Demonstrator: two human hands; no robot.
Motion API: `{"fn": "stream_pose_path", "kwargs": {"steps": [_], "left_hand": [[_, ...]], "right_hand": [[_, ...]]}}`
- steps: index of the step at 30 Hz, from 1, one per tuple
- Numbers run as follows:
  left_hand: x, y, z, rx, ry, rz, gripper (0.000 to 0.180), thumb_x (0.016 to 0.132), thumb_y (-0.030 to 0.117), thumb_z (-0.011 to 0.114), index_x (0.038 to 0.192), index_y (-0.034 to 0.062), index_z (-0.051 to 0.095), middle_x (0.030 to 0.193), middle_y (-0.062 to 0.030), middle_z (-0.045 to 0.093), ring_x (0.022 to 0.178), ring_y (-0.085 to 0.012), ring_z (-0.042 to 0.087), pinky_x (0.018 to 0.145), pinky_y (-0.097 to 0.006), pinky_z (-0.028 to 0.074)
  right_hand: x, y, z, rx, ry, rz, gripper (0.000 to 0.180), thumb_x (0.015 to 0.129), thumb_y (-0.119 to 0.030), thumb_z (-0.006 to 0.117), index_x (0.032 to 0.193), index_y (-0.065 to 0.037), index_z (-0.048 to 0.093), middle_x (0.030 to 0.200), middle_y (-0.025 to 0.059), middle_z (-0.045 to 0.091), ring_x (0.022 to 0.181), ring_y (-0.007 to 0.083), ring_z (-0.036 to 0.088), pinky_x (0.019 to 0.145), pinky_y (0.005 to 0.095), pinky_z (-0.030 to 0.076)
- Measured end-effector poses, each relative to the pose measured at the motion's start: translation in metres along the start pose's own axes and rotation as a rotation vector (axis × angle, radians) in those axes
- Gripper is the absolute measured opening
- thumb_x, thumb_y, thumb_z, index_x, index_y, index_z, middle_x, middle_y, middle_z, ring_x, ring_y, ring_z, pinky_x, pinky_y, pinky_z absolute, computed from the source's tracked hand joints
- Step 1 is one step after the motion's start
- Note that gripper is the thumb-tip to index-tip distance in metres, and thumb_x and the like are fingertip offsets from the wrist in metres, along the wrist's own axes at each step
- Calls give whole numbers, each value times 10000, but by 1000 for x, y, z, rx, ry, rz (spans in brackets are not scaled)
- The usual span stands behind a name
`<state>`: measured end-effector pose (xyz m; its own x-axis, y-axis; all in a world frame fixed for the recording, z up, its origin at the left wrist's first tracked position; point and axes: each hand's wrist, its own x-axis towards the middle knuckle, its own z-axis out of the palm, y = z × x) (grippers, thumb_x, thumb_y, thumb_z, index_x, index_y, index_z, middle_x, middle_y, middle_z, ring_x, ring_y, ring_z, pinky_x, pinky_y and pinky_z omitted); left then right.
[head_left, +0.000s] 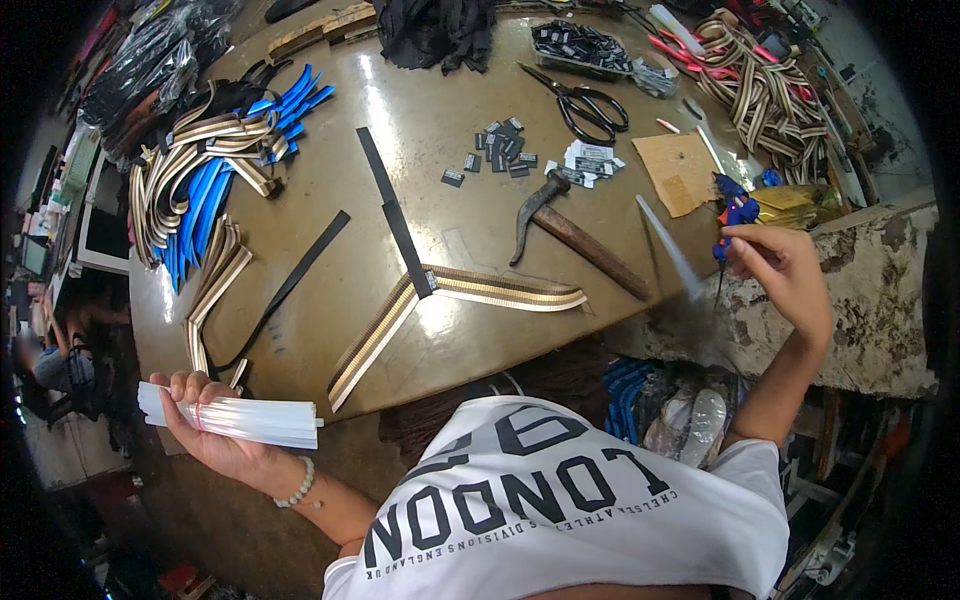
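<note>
While left hand (pixel 215 435) at 8 o'clock clamps one banded bundle of white glue sticks (pixel 235 417), right hand (pixel 785 270) at 3 o'clock grips one blue glue gun (pixel 733 215); one hammer (pixel 570 228), one scissors (pixel 583 104).

Person, own body as seen from above: white short-sleeved T-shirt (pixel 580 500) with large black block lettering and smaller black print, filling the frame at 6 o'clock. Bracelet of pale round beads (pixel 298 485) on the left wrist, at 7 o'clock. Both forearms bare; no gloves.
</note>
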<state>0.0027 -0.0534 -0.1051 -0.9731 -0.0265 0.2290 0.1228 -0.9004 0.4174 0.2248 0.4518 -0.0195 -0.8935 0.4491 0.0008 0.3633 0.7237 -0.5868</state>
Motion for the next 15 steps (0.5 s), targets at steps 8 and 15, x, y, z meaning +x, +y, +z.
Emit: {"fn": "stream_pose_path", "kwargs": {"steps": [8, 15], "left_hand": [[-11, -21, -12, 48, -28, -65, 258, 1041, 143, 463, 1270, 23, 455, 882, -52, 461, 722, -119, 460, 638, -271, 463], [-25, -69, 26, 245, -48, -163, 379, 1014, 142, 508, 1358, 24, 403, 918, -41, 448, 747, -125, 449, 651, -270, 448]], "right_hand": [[14, 51, 136, -336, 164, 200, 261, 953, -251, 596, 968, 4, 541, 972, 225, 580, 908, 466, 597, 758, 541, 474], [24, 32, 159, -293, 378, 38, 173, 934, -171, 610, 973, -5, 582, 980, 192, 585, 949, 406, 580, 794, 496, 474]]}}
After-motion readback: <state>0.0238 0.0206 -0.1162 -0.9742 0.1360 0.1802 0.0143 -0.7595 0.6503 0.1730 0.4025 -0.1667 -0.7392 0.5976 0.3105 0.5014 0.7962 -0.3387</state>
